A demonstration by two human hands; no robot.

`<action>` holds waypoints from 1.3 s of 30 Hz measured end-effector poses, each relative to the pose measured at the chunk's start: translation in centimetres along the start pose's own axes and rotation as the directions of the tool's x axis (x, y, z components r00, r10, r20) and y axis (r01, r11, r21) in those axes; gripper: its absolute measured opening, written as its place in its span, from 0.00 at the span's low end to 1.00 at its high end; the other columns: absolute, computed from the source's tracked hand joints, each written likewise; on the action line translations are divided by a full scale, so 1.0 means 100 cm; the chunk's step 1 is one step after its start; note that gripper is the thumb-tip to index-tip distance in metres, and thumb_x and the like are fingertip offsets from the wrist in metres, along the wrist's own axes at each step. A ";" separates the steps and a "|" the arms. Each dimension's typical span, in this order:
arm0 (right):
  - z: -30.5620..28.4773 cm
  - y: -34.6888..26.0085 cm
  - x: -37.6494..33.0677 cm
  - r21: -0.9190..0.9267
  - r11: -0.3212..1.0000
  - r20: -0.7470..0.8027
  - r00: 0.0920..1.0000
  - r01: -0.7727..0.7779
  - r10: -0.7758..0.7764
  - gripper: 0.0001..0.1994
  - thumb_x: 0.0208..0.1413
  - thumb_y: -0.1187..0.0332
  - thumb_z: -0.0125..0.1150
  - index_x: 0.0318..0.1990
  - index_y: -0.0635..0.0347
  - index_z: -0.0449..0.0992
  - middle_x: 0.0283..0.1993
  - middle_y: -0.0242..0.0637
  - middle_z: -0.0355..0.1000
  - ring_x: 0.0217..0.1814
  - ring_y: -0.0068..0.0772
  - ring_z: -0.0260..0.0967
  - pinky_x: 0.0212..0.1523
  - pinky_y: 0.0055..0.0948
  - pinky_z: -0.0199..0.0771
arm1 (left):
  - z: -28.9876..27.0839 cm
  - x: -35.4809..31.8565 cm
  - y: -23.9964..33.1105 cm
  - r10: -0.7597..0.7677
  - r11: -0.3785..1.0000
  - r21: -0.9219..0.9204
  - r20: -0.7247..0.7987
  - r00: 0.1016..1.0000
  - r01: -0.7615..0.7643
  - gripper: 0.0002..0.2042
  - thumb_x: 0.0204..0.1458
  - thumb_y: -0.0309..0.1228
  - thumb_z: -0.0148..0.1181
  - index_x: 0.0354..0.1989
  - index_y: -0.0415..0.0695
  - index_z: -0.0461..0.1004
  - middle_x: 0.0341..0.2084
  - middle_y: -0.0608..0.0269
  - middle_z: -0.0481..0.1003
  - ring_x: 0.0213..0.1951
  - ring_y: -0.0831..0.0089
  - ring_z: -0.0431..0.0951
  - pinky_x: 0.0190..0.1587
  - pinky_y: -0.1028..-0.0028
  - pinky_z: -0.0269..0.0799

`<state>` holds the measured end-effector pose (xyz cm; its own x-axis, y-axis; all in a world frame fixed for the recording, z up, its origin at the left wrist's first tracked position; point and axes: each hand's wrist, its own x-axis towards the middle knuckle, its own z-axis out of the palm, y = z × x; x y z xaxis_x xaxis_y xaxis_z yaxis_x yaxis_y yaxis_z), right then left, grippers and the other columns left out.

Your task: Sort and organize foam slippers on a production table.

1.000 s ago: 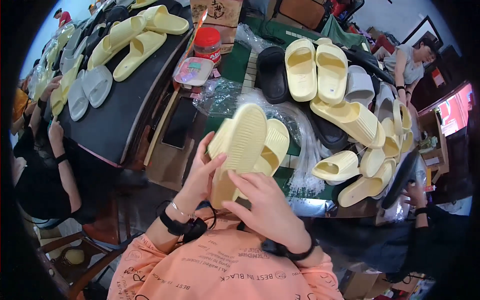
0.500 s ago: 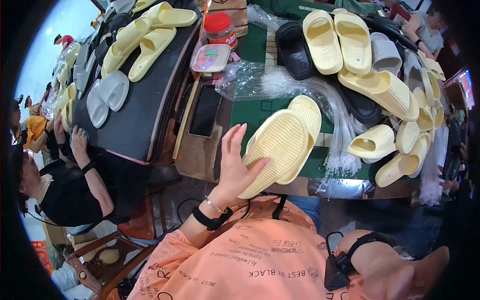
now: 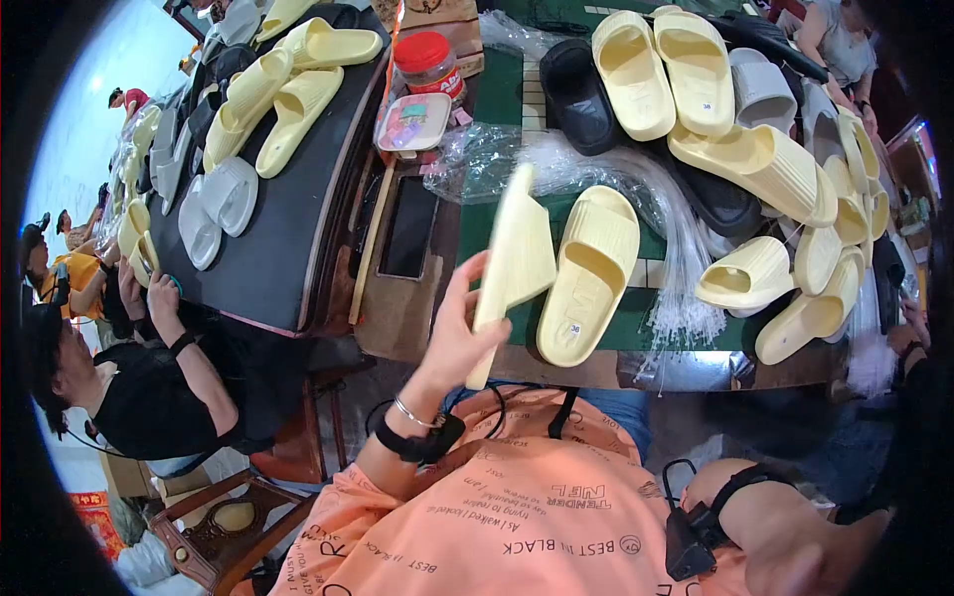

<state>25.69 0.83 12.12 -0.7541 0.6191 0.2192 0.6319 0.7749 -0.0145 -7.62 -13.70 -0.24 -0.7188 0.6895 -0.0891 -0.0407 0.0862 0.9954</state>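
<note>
Ahead of the raised hand, a green-topped table [image 3: 502, 89] runs across the view. Off to that hand's left sits a long dark workbench [image 3: 268, 248]. Lower left of it, a carved brown wooden chair [image 3: 214, 521]. Bright pale daylight [image 3: 94, 70] washes the far left edge, with dim red-lit surroundings on the right.

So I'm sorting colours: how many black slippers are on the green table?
2 show clearly: one black slipper at the far edge, left of the yellow pair, and another black slipper under the ribbed yellow slipper. More may be hidden in the right pile.
</note>
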 end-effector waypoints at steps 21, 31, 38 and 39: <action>0.025 0.029 -0.015 0.627 0.770 0.023 0.991 -0.118 0.133 0.06 0.42 0.71 0.56 0.21 0.62 0.67 0.16 0.34 0.62 0.18 0.28 0.62 0.20 0.25 0.62 | 0.063 0.077 -0.019 0.172 0.477 0.876 -0.014 0.985 -0.071 0.22 0.38 0.45 0.60 0.28 0.35 0.69 0.24 0.50 0.71 0.28 0.57 0.73 0.34 0.64 0.67; 0.009 0.051 -0.013 0.792 0.588 0.039 0.974 -0.165 0.221 0.06 0.44 0.71 0.57 0.22 0.63 0.68 0.17 0.34 0.64 0.18 0.26 0.64 0.20 0.24 0.64 | 0.081 0.077 -0.003 0.201 0.604 0.796 -0.211 0.957 0.049 0.15 0.45 0.39 0.55 0.20 0.36 0.68 0.18 0.47 0.71 0.24 0.51 0.73 0.28 0.61 0.68; 0.065 -0.045 0.114 0.607 0.756 0.108 0.968 -0.245 0.227 0.07 0.48 0.69 0.56 0.22 0.62 0.70 0.17 0.43 0.67 0.17 0.38 0.67 0.20 0.29 0.66 | 0.075 0.095 -0.029 0.063 0.588 0.788 -0.271 0.960 0.183 0.13 0.45 0.38 0.55 0.25 0.38 0.68 0.24 0.46 0.72 0.30 0.52 0.73 0.32 0.60 0.67; 0.085 -0.038 0.106 0.338 0.910 0.187 0.965 -0.241 0.186 0.12 0.49 0.63 0.55 0.20 0.60 0.70 0.18 0.45 0.68 0.20 0.45 0.68 0.20 0.35 0.67 | 0.072 0.092 -0.029 0.069 0.616 0.774 -0.237 0.969 0.145 0.13 0.45 0.37 0.55 0.26 0.38 0.68 0.25 0.46 0.72 0.31 0.52 0.73 0.32 0.60 0.67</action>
<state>13.79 5.57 6.18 -0.6435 0.7650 0.0265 0.6961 0.5993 -0.3954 -9.09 -2.39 -4.22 -0.8637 0.5040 -0.0100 0.4076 0.7100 0.5742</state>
